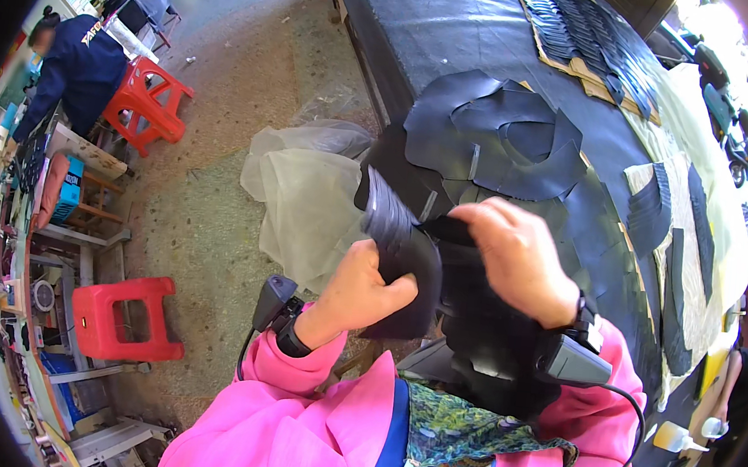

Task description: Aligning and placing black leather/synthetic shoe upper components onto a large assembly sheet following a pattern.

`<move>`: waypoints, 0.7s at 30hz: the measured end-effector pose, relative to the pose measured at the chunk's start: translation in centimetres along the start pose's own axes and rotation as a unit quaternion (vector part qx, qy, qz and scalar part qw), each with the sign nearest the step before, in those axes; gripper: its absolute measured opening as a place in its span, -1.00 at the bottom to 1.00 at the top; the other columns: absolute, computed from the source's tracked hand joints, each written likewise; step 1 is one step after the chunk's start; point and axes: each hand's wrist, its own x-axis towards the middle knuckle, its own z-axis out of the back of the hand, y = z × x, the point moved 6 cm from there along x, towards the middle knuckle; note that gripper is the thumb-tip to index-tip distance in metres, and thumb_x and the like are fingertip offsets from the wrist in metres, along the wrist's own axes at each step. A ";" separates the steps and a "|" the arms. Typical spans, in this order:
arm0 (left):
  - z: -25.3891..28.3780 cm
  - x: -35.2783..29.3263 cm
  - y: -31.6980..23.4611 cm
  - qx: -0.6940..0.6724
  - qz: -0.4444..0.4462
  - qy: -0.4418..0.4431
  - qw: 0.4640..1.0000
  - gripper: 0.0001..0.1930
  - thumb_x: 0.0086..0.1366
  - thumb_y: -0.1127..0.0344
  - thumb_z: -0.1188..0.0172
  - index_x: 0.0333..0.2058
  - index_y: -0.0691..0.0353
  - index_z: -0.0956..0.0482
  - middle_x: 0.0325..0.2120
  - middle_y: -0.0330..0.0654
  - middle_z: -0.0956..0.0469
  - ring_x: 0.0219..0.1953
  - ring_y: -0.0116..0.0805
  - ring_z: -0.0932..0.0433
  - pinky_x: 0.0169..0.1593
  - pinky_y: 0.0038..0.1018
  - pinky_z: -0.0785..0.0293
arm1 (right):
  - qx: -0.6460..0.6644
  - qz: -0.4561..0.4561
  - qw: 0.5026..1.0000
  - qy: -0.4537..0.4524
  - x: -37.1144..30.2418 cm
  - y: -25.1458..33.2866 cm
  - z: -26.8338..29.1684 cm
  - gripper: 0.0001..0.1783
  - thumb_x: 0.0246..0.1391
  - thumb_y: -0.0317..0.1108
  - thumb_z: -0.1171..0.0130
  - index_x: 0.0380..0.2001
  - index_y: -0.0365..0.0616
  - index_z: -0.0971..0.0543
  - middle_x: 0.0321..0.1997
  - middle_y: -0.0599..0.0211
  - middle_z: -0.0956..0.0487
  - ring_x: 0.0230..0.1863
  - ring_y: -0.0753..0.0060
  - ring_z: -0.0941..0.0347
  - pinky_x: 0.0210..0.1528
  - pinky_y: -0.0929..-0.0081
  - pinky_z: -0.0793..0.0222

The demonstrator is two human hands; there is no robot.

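Observation:
My left hand [362,293] is closed around a stack of black leather-like pieces [409,256], thumb lying over the near face. The stack stands fanned, its layered edges showing at the upper left. To the right, my right hand [514,256] pinches a dark flap [451,230] of the same black material beside the stack; its fingertips are partly hidden. Whether this flap belongs to the stack, I cannot tell. Just beyond my hands, large curved black sheets [498,138] lie overlapping on the dark-covered table [400,36].
Rows of cut black strips [587,39] lie at the table's far end. More black pieces rest on pale cloth [691,323] at right. Translucent plastic sheeting [307,183] hangs by the table's left side. Red stools [129,319] and another person [76,74] are at left.

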 end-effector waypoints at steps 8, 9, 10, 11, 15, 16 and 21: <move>0.0 1.7 -1.8 0.153 -0.146 0.168 0.963 -0.74 -0.17 0.47 -0.08 -0.39 0.32 -0.50 -0.46 -0.09 -0.53 -0.54 -0.19 -0.48 -0.43 -0.41 -0.39 | 0.000 -0.169 0.985 0.026 3.0 -11.4 4.0 -0.72 -0.08 -0.29 -0.19 -0.34 -0.29 -0.52 -0.41 0.05 -0.54 -0.34 0.12 -0.48 -0.25 0.39 -0.35; -0.5 2.0 -2.2 0.202 -0.188 0.207 0.938 -0.76 -0.21 0.45 -0.09 -0.44 0.31 -0.47 -0.31 -0.07 -0.53 -0.47 -0.03 -0.46 -0.42 -0.35 -0.40 | 0.012 -0.199 0.977 0.072 3.3 -12.2 3.1 -0.70 -0.10 -0.26 -0.22 -0.35 -0.27 -0.53 -0.43 0.07 -0.54 -0.37 0.17 -0.49 -0.26 0.41 -0.34; -0.8 2.3 -2.6 0.227 -0.199 0.216 0.928 -0.80 -0.21 0.46 -0.08 -0.48 0.31 -0.44 -0.28 -0.07 -0.53 -0.48 -0.06 -0.47 -0.43 -0.35 -0.40 | 0.026 -0.199 0.975 0.094 3.7 -13.0 2.3 -0.72 -0.10 -0.28 -0.23 -0.36 -0.26 -0.52 -0.49 0.23 -0.52 -0.43 0.48 -0.42 -0.32 0.52 -0.32; -1.2 2.6 -3.1 0.250 -0.212 0.227 0.917 -0.83 -0.21 0.46 -0.07 -0.52 0.31 -0.41 -0.25 -0.07 -0.53 -0.49 -0.08 -0.48 -0.44 -0.34 -0.41 | 0.026 -0.203 0.975 0.093 4.0 -13.8 2.0 -0.72 -0.10 -0.28 -0.23 -0.36 -0.26 -0.52 -0.49 0.23 -0.52 -0.43 0.48 -0.42 -0.32 0.52 -0.32; -2.0 4.3 -3.3 0.306 -0.199 0.239 0.900 -0.85 -0.21 0.45 -0.08 -0.55 0.30 -0.37 -0.20 -0.02 -0.51 -0.51 -0.08 -0.49 -0.47 -0.33 -0.41 | 0.041 -0.204 0.972 0.112 4.7 -15.9 0.9 -0.74 -0.11 -0.29 -0.23 -0.39 -0.25 -0.52 -0.50 0.24 -0.51 -0.45 0.48 -0.40 -0.31 0.51 -0.30; -2.2 4.8 -3.5 0.313 -0.212 0.236 0.895 -0.85 -0.20 0.44 -0.08 -0.55 0.31 -0.38 -0.18 0.02 -0.50 -0.54 -0.09 -0.49 -0.48 -0.33 -0.41 | 0.047 -0.206 0.971 0.116 4.8 -16.2 0.7 -0.74 -0.11 -0.28 -0.24 -0.39 -0.25 -0.52 -0.51 0.24 -0.50 -0.44 0.47 -0.40 -0.31 0.50 -0.30; -3.3 6.2 -3.2 0.332 -0.247 0.203 0.887 -0.86 -0.28 0.46 -0.07 -0.64 0.27 -0.30 -0.13 0.08 -0.49 -0.70 -0.09 -0.39 -0.62 -0.36 -0.31 | 0.072 -0.193 0.971 0.124 5.2 -16.2 0.1 -0.72 -0.11 -0.27 -0.25 -0.39 -0.25 -0.52 -0.51 0.23 -0.49 -0.42 0.43 -0.40 -0.29 0.49 -0.30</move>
